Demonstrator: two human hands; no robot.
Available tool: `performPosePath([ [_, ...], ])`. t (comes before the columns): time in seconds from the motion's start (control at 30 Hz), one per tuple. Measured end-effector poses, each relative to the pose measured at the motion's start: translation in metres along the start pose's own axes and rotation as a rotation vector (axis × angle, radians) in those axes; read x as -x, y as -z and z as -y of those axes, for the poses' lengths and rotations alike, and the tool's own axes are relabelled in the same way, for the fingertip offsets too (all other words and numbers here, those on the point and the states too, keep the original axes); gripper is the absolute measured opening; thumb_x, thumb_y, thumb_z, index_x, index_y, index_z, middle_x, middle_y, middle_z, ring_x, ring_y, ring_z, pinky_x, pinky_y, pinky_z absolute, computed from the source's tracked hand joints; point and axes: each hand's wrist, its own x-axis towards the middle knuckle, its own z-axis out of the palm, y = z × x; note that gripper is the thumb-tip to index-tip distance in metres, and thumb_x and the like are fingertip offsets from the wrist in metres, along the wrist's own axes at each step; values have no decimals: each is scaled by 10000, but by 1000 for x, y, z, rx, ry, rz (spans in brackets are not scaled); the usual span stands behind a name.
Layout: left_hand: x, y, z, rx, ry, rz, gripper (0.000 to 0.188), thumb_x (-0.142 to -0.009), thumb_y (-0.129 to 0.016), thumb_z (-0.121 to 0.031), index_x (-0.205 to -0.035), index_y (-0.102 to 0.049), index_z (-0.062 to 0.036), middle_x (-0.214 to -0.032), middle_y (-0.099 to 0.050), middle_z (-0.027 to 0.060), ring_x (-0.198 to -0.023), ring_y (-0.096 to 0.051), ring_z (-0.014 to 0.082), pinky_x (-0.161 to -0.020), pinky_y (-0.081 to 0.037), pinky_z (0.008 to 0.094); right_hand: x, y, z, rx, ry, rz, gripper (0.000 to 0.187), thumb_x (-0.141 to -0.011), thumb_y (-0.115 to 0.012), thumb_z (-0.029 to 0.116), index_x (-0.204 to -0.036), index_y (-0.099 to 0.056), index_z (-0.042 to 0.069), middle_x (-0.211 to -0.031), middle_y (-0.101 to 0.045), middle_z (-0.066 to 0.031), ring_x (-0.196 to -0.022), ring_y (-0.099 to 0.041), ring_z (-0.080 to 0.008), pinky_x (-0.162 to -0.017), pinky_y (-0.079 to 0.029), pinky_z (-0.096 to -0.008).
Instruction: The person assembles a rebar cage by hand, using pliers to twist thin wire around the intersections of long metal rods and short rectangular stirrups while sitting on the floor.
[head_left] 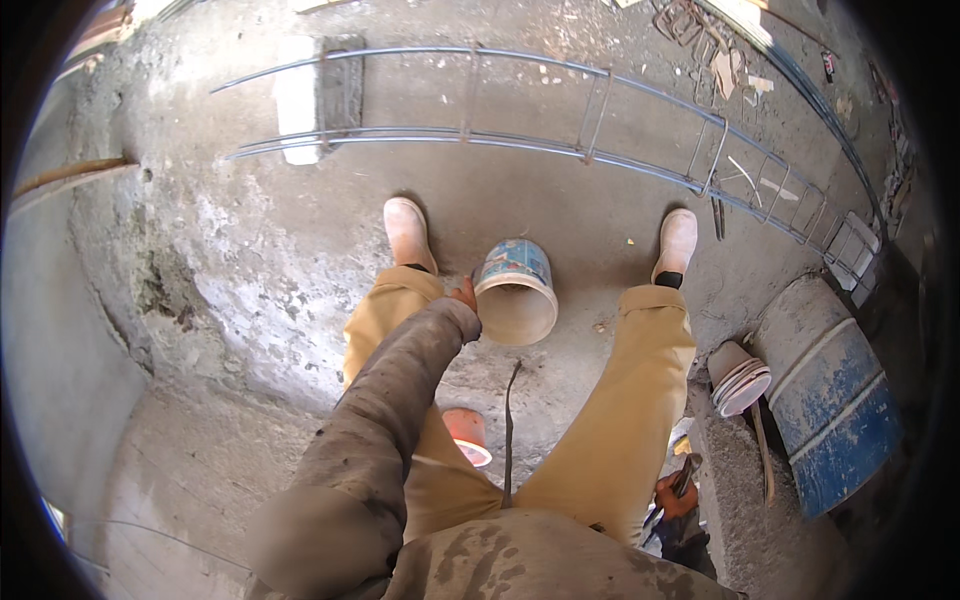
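Observation:
In front of me, between my spread legs, a bucket (516,285) with a blue patterned side and a whitish rim is tipped, its mouth toward me. My left hand (465,292) reaches down to its left side near the rim, fingers closed against it; part of the grip is hidden by the sleeve. Low at the right, beside my right thigh, my right hand (678,497) is wrapped around a dark tool handle (686,474). The tool's working end is not visible.
Beyond my boots a long rebar cage (480,137) crosses the floor, one end over a pale block (300,100). A red bucket (466,432) sits behind my left leg. At right are stacked buckets (740,382) and a blue drum (835,400). Scrap lies far right.

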Motion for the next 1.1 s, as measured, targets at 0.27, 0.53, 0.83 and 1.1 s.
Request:
performPosePath([
  [0.27, 325, 70, 86, 270, -740, 147, 372, -640, -622, -102, -996, -531, -39, -822, -584, 143, -781, -591, 333, -699, -499, 396, 132, -70, 92, 955, 303, 308, 451, -623, -732, 277, -951, -538, 37, -762, -615, -163, -725, -630, -309, -693, -505, -350],
  [0.53, 457, -7, 24, 281, -415, 7, 280, -810, -531, -237, -985, -525, -20, -881, -613, 184, -826, -604, 380, -713, -500, 431, 103, -4, 107, 769, 325, 653, 404, -631, -727, 296, -864, -550, 17, -732, -605, -178, -703, -622, -350, -619, -491, -409],
  [0.83, 500, -30, -31, 436, -324, -171, 319, -751, -612, -243, -998, -596, -42, -857, -635, 207, -801, -609, 382, -707, -486, 412, 79, 77, 139, 396, 507, 739, 381, -655, -706, 269, -922, -548, 49, -766, -611, -164, -776, -625, -329, -656, -482, -406],
  [1.1, 326, 167, -112, 632, -705, 330, 446, -841, -623, -107, -1236, -449, 6, -1127, -566, 136, -1034, -560, 209, -880, -457, 318, -1, 32, 296, 894, 970, 432, 258, -654, -675, 152, -831, -507, 71, -725, -589, -107, -723, -595, -326, -620, -455, -410],
])
